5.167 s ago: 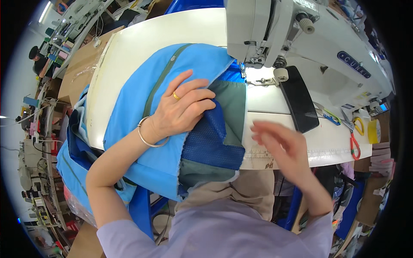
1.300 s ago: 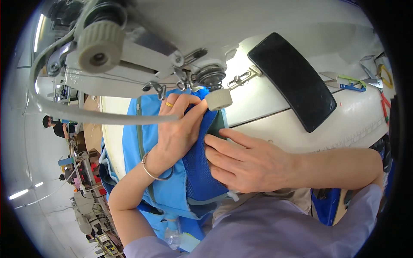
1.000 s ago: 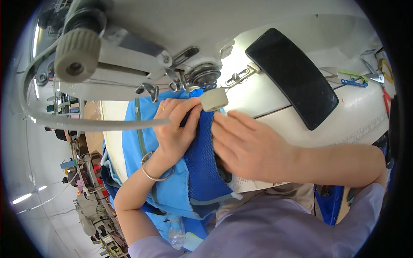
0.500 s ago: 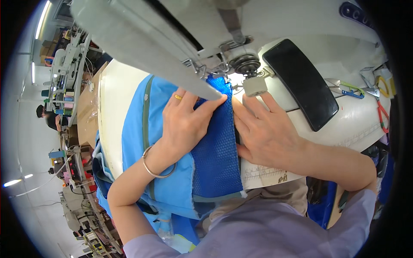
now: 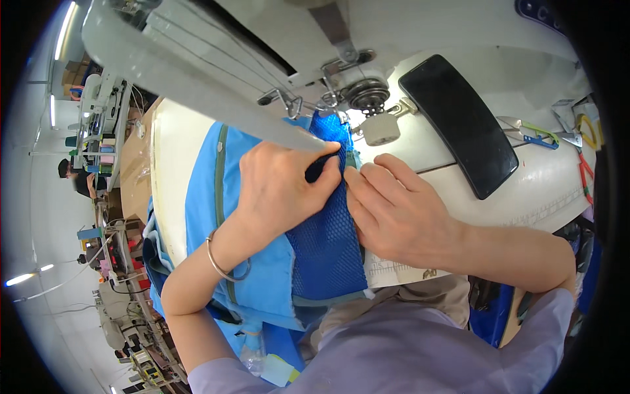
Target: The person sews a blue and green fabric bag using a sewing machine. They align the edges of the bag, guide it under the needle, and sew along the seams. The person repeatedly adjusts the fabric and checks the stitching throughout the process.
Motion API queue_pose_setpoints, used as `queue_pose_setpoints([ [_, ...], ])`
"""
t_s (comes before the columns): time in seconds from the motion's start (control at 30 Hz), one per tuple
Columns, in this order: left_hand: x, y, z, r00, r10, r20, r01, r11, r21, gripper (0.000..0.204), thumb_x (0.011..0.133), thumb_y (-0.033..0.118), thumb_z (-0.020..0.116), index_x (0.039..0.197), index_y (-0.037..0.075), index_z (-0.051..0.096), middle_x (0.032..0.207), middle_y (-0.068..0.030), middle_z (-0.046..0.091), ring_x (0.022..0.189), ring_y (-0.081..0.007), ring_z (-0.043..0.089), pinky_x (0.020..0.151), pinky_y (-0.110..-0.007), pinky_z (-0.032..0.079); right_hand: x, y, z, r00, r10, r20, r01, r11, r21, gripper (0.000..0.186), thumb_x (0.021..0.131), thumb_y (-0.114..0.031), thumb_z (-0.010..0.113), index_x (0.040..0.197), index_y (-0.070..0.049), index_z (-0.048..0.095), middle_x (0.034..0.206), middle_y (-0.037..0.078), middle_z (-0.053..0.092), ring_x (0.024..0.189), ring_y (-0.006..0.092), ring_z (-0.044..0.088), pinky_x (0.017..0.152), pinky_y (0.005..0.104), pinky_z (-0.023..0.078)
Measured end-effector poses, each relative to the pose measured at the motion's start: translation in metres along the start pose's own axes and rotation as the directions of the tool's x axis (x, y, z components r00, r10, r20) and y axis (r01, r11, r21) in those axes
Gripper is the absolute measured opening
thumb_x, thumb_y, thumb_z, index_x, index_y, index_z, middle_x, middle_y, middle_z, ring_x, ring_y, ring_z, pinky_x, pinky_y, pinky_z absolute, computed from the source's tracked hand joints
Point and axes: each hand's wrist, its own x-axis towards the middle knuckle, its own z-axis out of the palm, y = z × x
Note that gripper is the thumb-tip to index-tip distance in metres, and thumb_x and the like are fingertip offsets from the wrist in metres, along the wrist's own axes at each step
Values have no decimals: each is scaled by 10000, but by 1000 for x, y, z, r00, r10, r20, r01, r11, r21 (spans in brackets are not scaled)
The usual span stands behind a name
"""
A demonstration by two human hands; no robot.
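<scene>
My left hand [image 5: 282, 184] pinches the dark blue mesh fabric [image 5: 325, 256] below the sewing machine's needle area, its thumb and index finger near the strip's edge. My right hand [image 5: 397, 213] has its curled fingers pressed together on the right edge of the same strip. The mesh lies along a light blue fabric piece [image 5: 207, 190] with a grey-green zip tape [image 5: 218, 200], and its upper end runs under the sewing machine [image 5: 364, 92]. A pale arm of the machine [image 5: 164, 65] crosses above my left hand and hides some detail there.
A black phone [image 5: 458, 125] lies right of the needle on the white table [image 5: 525, 197]. Cutting tools [image 5: 535, 136] and red-handled scissors [image 5: 584, 174] lie at the far right. A co-worker in dark clothing [image 5: 82, 180] is at the left, among other machines and shelves [image 5: 105, 118].
Since half a second ago, my left thumb has drawn down along the mesh and my right fingers have shifted down and left, more curled. Five seconds ago my right hand was off the fabric.
</scene>
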Motion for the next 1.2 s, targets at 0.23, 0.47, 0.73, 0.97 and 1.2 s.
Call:
queue_pose_setpoints([
  [0.23,17,0,-8,979,-195,65,181,967,177,171,808,231,842,834,90,750,739,-55,702,715,-246,688,610,-390,506,-4,-3,-11,997,-21,69,23,999,-24,230,721,-136,670,860,44,708,870,140,655,883,266,596,882,396,498],
  [0.47,20,-11,-6,958,-243,153,248,969,-18,196,822,202,846,810,27,758,708,-90,719,633,-232,671,587,-354,503,0,-8,-6,985,-58,-163,66,997,39,275,714,-145,674,887,66,706,883,168,687,869,278,655,880,404,541],
  [0.73,11,-19,2,866,-430,254,499,776,-385,201,896,166,799,905,-33,782,717,-59,724,647,-79,576,599,-266,460,-6,-18,10,979,-97,-178,112,991,78,294,724,-145,657,888,87,729,846,162,693,828,265,638,859,371,514],
  [0.97,15,-18,5,891,-381,246,451,801,-394,200,882,165,794,858,-32,769,708,-59,713,647,-85,588,613,-273,474,-7,-17,1,989,-145,-35,146,988,43,221,715,-152,662,778,50,724,832,158,683,833,269,613,812,364,483],
  [1.2,27,-11,0,880,-377,288,452,851,-268,197,848,163,810,816,-15,731,711,-63,688,650,-123,613,623,-287,494,-8,-15,-1,980,-197,-11,197,980,-12,188,689,-165,668,731,10,724,774,113,659,808,255,597,754,348,459],
])
